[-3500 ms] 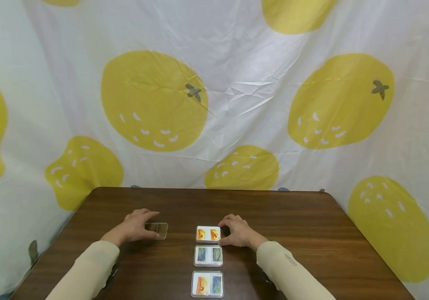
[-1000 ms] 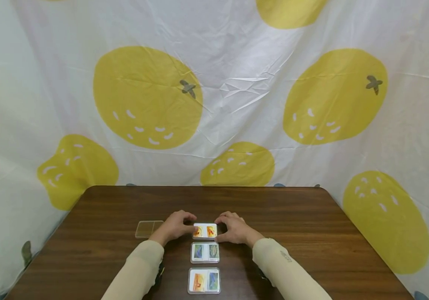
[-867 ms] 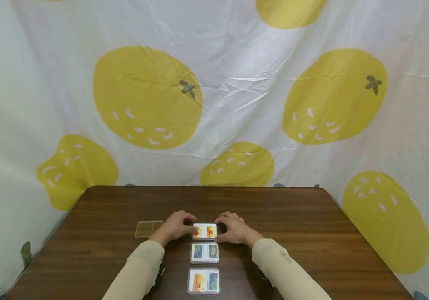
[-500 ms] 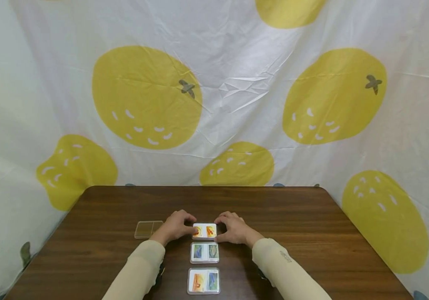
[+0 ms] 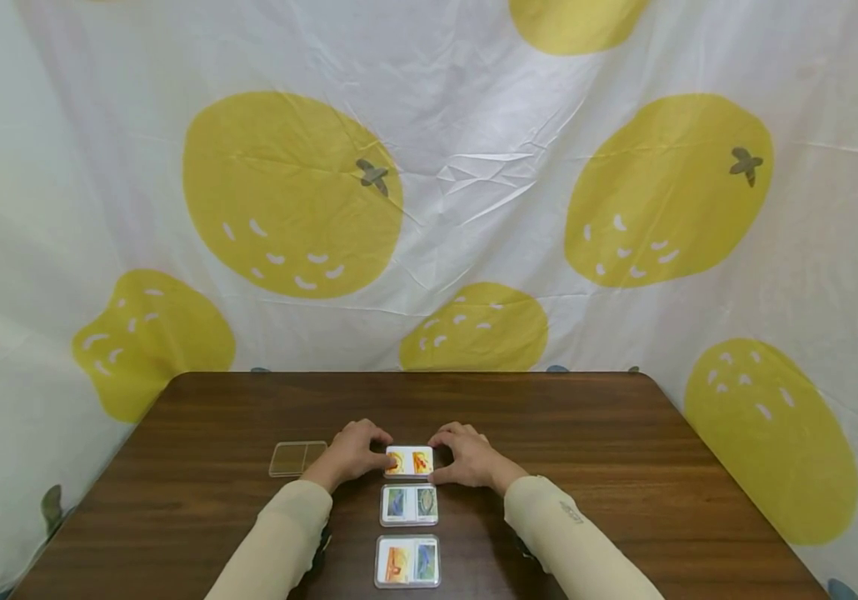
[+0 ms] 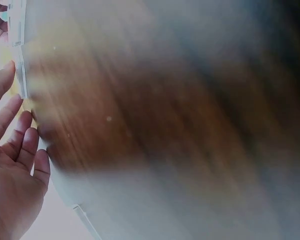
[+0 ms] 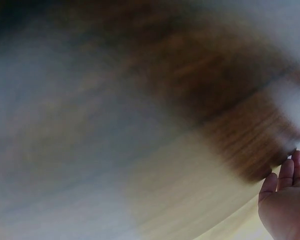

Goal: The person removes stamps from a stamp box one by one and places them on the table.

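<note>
In the head view a clear plastic case point(image 5: 410, 462) with two orange pictures lies flat at the far end of a column of three. My left hand point(image 5: 350, 454) holds its left side, thumb at the near part and index finger at the far corner. On its right side my right hand point(image 5: 471, 457) holds it the same way. The left wrist view shows my left hand point(image 6: 17, 165) with bent fingers beside the case edges. In the right wrist view only part of my right hand point(image 7: 285, 200) shows; the case is hidden or blurred there.
Nearer lie a case with blue-green pictures point(image 5: 410, 505) and a case with one orange and one blue picture point(image 5: 408, 562). A transparent, divided case part point(image 5: 296, 459) lies left of my left hand. The brown wooden table point(image 5: 624, 467) ends at a fruit-print curtain point(image 5: 474, 208).
Since the oldest frame my left hand has let go of the transparent case part and moved right to the far case. Over the last second both hands have stayed almost still.
</note>
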The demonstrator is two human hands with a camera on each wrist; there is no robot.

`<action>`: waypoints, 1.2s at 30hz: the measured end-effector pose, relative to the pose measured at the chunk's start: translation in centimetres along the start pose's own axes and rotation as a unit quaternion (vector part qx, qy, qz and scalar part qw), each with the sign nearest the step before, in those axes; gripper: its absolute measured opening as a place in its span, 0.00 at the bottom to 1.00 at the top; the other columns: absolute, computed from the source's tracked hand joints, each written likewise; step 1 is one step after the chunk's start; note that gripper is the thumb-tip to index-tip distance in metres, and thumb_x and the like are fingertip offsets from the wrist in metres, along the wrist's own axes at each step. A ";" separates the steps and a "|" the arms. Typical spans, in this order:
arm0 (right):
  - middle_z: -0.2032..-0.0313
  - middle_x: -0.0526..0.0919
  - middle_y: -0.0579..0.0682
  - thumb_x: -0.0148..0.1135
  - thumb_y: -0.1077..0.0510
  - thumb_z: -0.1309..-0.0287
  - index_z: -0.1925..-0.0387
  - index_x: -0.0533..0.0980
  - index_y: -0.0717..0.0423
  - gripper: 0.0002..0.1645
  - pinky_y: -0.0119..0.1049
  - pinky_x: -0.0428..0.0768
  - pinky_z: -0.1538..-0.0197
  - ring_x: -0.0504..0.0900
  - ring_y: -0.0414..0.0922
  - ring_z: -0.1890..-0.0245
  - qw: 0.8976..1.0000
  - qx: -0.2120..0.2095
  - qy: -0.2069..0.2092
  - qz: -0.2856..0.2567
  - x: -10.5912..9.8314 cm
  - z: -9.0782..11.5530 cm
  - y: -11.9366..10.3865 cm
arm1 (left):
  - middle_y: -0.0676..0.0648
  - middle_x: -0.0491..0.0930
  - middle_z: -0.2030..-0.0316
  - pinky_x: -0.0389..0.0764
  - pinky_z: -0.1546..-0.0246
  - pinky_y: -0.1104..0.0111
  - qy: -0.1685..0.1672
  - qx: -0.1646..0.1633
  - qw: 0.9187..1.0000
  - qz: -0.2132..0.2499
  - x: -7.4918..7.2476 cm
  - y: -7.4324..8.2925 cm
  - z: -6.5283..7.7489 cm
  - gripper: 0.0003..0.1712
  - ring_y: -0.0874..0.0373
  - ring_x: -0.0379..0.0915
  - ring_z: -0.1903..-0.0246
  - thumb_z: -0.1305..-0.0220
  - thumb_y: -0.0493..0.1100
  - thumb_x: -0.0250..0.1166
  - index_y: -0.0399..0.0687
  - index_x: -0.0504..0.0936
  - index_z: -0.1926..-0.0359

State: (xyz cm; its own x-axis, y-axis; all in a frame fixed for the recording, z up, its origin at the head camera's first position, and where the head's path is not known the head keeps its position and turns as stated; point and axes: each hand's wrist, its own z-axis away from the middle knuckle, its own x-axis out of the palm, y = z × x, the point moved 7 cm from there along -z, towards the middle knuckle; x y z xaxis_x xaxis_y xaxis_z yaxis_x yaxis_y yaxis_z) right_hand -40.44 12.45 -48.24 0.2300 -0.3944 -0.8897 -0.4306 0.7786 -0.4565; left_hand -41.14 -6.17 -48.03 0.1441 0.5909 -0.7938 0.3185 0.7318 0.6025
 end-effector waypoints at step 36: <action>0.39 0.70 0.53 0.73 0.44 0.49 0.45 0.78 0.49 0.30 0.57 0.61 0.37 0.65 0.55 0.37 1.000 0.003 0.004 0.001 0.1 -0.2 0.3 | 0.47 0.78 0.61 0.71 0.51 0.51 0.019 0.004 0.999 -0.031 -0.1 0.4 0.0 0.12 0.48 0.72 0.56 0.43 0.45 0.74 0.43 0.88 0.60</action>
State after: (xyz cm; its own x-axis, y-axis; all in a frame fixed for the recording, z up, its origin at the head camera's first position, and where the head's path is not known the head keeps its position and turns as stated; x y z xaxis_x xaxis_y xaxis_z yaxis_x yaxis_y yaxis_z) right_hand -40.67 12.55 -48.46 0.2229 -0.3971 -0.8903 -0.4258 0.7819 -0.4554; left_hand -40.99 -5.92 -47.71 0.0879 0.5566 -0.8262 0.3341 0.7649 0.5508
